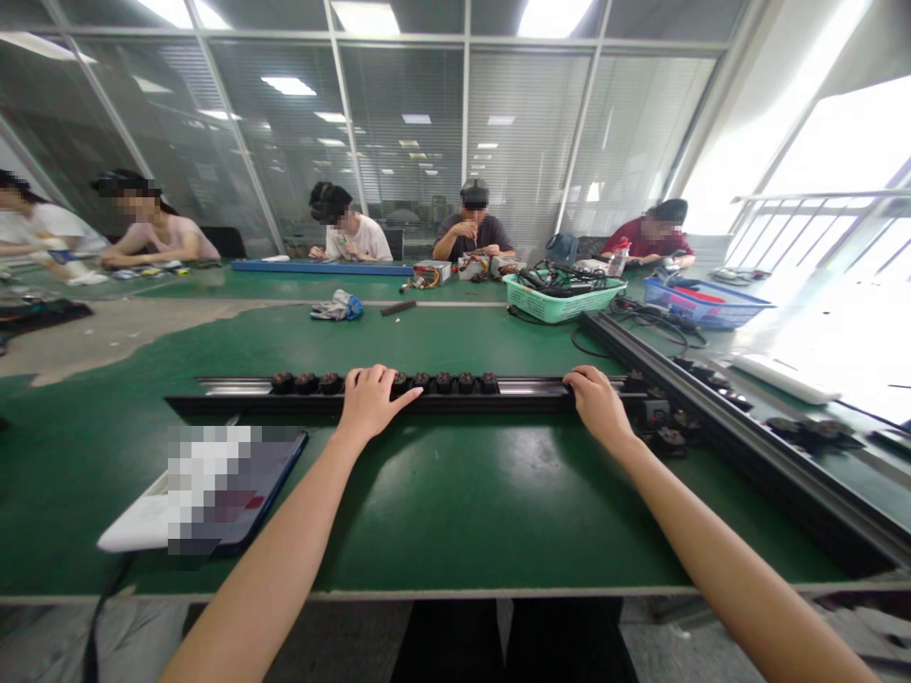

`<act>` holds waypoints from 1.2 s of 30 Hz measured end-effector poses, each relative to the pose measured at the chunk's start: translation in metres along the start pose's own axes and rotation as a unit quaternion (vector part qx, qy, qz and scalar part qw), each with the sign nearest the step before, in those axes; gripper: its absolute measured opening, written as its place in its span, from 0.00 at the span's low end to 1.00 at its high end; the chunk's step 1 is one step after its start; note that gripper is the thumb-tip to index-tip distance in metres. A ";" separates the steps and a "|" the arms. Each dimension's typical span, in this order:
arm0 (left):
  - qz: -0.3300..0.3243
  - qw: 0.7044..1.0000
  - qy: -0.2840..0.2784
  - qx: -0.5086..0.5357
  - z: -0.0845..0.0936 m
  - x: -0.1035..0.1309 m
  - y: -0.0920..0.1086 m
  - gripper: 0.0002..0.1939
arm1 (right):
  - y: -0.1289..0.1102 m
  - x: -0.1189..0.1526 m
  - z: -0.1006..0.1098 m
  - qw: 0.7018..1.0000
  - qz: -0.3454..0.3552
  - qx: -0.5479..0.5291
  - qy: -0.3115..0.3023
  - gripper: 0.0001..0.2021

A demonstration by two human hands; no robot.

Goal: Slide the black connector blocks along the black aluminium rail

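A long black rail (455, 403) with a silvery channel lies crosswise on the green table in front of me. Several black round pieces (444, 381) stand in a row along its channel, left of a bare stretch. My left hand (370, 403) is laid over the rail among these pieces, its fingers across the top and the thumb stretched along the front side; its fingertips are partly hidden. Farther right, the fingers of my right hand (596, 403) are bent and pinched together at the rail's channel. Whatever is between those fingertips is too small to make out.
At right, a second long black rail (740, 446) runs diagonally, with loose black pieces (669, 441) beside it. A phone (267, 503) and white device (135, 517) lie front left. Farther back are gloves (338, 305), a green basket (562, 304), a blue basket (712, 308) and several seated people.
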State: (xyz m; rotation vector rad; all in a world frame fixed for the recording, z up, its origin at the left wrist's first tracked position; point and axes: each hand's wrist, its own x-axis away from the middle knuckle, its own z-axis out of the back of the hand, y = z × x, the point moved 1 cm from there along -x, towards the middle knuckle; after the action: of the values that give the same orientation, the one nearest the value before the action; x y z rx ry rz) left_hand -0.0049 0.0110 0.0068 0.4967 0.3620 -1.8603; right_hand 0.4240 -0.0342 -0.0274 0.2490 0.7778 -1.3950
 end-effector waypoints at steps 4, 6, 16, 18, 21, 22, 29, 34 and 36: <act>0.004 1.000 -0.003 0.004 0.001 0.000 0.001 0.38 | 0.002 0.000 0.000 1.000 -0.002 0.001 0.000 0.18; 0.006 1.000 -0.004 0.004 0.002 0.000 0.002 0.38 | 0.002 0.000 0.000 1.000 -0.002 0.000 0.001 0.18; 0.003 1.000 -0.001 0.000 0.002 0.001 0.002 0.38 | -0.004 0.001 0.004 1.000 -0.001 -0.005 0.006 0.18; 0.005 1.000 -0.002 -0.001 0.002 0.000 0.002 0.38 | -0.005 0.001 0.004 1.000 -0.002 -0.005 0.006 0.18; 0.006 1.000 -0.006 -0.002 0.002 0.000 0.002 0.39 | -0.003 0.001 0.004 1.000 -0.008 -0.004 0.002 0.19; 0.005 1.000 -0.008 -0.003 0.002 0.000 0.002 0.39 | -0.003 0.001 0.003 1.000 -0.010 -0.004 0.000 0.19; 0.002 1.000 -0.002 -0.008 0.001 0.001 0.002 0.39 | 0.000 0.000 0.003 1.000 -0.014 -0.009 -0.003 0.19; 0.003 1.000 -0.006 -0.007 0.002 0.001 0.002 0.38 | -0.001 0.000 0.006 1.000 -0.017 -0.007 -0.009 0.18; 0.003 1.000 -0.006 -0.002 0.002 0.000 0.002 0.38 | -0.003 0.000 0.007 1.000 -0.021 -0.003 -0.011 0.18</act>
State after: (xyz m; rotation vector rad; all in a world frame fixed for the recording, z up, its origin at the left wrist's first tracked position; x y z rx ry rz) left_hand -0.0037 0.0092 0.0083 0.4820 0.3555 -1.8552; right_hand 0.4241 -0.0393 -0.0216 0.2126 0.7729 -1.4318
